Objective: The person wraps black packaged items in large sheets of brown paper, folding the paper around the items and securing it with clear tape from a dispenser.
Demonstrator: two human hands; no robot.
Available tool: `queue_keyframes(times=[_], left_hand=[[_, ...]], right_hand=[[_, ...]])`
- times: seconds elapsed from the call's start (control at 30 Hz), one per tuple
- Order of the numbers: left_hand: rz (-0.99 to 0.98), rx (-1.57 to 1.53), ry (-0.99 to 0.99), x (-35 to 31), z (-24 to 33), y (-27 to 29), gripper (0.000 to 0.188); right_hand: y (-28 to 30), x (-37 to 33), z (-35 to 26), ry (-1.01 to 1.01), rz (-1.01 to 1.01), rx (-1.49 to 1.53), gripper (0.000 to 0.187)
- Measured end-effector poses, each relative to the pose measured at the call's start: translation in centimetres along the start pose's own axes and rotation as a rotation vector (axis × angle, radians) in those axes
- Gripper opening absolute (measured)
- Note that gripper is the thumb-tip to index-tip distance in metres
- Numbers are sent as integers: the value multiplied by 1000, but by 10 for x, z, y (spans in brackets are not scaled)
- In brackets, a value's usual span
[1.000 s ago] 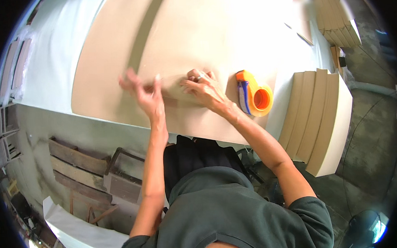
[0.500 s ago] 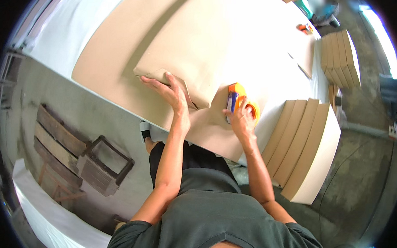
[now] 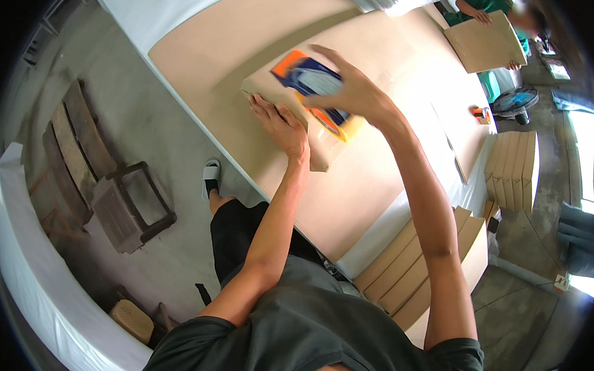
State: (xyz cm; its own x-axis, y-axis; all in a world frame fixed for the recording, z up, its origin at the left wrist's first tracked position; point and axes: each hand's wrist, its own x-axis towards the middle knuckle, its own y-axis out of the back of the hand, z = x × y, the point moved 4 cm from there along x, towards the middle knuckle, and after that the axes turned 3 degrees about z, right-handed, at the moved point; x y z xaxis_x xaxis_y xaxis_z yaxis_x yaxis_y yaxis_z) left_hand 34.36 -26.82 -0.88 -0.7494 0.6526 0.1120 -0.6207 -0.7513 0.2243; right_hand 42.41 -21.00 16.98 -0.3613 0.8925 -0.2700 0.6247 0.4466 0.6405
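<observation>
A parcel wrapped in brown paper [image 3: 377, 56] lies on the brown-paper-covered table [image 3: 192, 51]. My left hand [image 3: 283, 128] presses against its near end, fingers laid along the folded paper there. Over that end, my right hand [image 3: 363, 96] grips a tape dispenser [image 3: 312, 80], blue and orange with a yellow-orange roll, slightly blurred by motion. The dispenser hides part of the parcel's edge. Whether any tape touches the paper cannot be made out.
Stacked brown parcels [image 3: 406, 267] stand beside the table at my right, with another stack [image 3: 512, 169] farther off. Another tape dispenser [image 3: 481, 115] lies at the far right edge. A co-worker [image 3: 488, 18] holds a brown parcel near a fan [image 3: 515, 101]. Wooden chair [image 3: 132, 206] at left.
My right hand has picked the tape dispenser up off the table and carried it left and away from me, over the parcel's end. My left hand still holds the folded paper.
</observation>
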Motion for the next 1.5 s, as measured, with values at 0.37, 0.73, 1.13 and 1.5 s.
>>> queue_keyframes(times=[0.37,0.73,1.13,1.5], left_hand=[[62,-209,48,-3,7,-1,55],[75,-262,89,-2,4,-3,49],[17,-674,346,-3,10,4,50],[-59,-644,380,2,17,2,57]], right_hand=[[-28,86,-12,55,-373,-348,39],[-17,45,12,-44,-408,-371,58],[-14,0,36,-158,-356,-333,62],[-9,-13,38,-187,-434,-394,70]])
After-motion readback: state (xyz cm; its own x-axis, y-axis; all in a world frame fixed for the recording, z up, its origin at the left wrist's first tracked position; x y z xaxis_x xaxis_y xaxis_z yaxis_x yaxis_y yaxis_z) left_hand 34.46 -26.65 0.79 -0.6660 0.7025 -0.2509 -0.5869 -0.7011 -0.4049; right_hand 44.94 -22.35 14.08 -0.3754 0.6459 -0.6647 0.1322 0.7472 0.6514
